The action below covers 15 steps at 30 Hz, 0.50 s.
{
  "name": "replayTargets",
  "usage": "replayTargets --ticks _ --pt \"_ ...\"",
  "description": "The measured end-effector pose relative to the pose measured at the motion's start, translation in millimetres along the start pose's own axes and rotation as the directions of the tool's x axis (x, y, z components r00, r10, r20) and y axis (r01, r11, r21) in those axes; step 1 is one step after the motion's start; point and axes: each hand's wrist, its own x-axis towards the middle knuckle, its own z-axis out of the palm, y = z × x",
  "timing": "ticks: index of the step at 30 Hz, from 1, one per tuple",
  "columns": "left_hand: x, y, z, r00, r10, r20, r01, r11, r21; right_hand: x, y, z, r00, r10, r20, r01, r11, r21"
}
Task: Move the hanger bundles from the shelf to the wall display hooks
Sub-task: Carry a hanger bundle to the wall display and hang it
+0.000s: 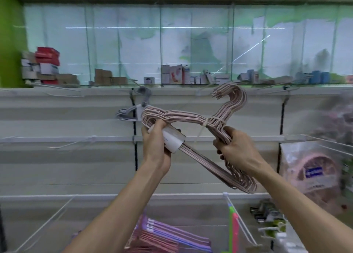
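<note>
One grey hanger bundle point(131, 112) already hangs on a wall display hook point(133, 92), apparently. The left hand point(155, 140) and right hand point(232, 145) both grip the pink hanger bundle point(191, 119), raised near the wall. More hanger bundles point(168, 237) remain on the shelf below.

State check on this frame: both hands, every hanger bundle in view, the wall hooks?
Left hand: grips the pink bundle at its label end.
Right hand: grips the same bundle at its other shoulder.
Pink hanger bundle: held up, tilted, tied with a zip tie, not yet hung.
Grey hanger bundle: hanging on a wall hook.
Left wall hook: bare.
Hanger bundles on the shelf: lying stacked below.
</note>
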Motion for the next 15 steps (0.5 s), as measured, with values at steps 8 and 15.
replayTargets --ticks 8,15 --pt "45 86 -115 0.994 0.053 -0.1 -0.049 0.998 0.041 27 -76 127 0.996 -0.063 0.071 0.056 0.994 0.092" --pt "81 151 -208 0.986 0.046 -0.161 -0.028 0.994 0.11 52 -129 229 0.987 -0.098 0.131 0.079 0.987 0.143"
